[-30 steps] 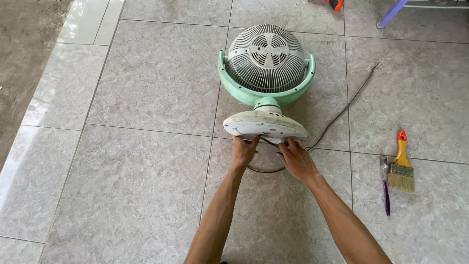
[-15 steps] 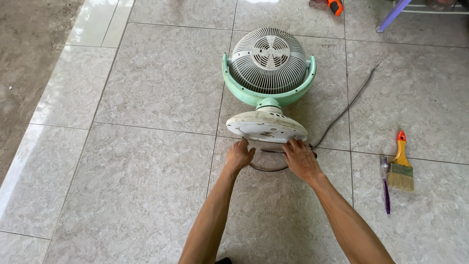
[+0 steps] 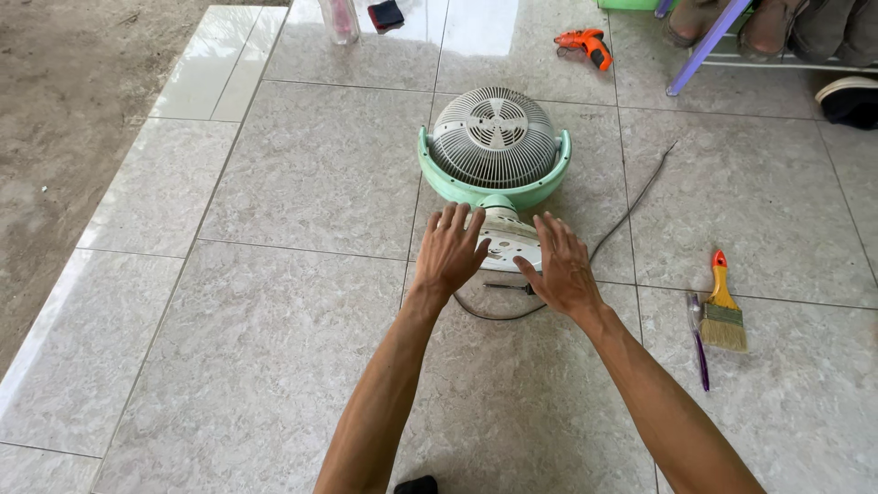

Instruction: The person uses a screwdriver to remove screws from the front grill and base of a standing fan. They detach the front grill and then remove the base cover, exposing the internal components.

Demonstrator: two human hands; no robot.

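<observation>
A small fan lies on the tiled floor, its white grille [image 3: 495, 136] facing up inside a mint-green yoke [image 3: 494, 189]. Its round white base [image 3: 506, 240] points toward me. My left hand [image 3: 449, 250] lies spread flat over the left side of the base. My right hand [image 3: 562, 263] lies spread over the right side, fingers apart. The fan's dark cord [image 3: 622, 218] loops on the floor under my hands and runs off to the upper right. A thin dark tool [image 3: 508, 287] lies on the floor just below the base.
A yellow-handled paintbrush [image 3: 723, 307] and a purple toothbrush [image 3: 699, 337] lie to the right. An orange power drill [image 3: 586, 46] lies beyond the fan. A purple-legged rack with shoes [image 3: 755, 27] stands at the top right. Bare concrete borders the tiles at the left.
My hands have moved up from the base's near rim and spread flat over its underside. The view has tilted up, bringing the drill and shoe rack into sight.
</observation>
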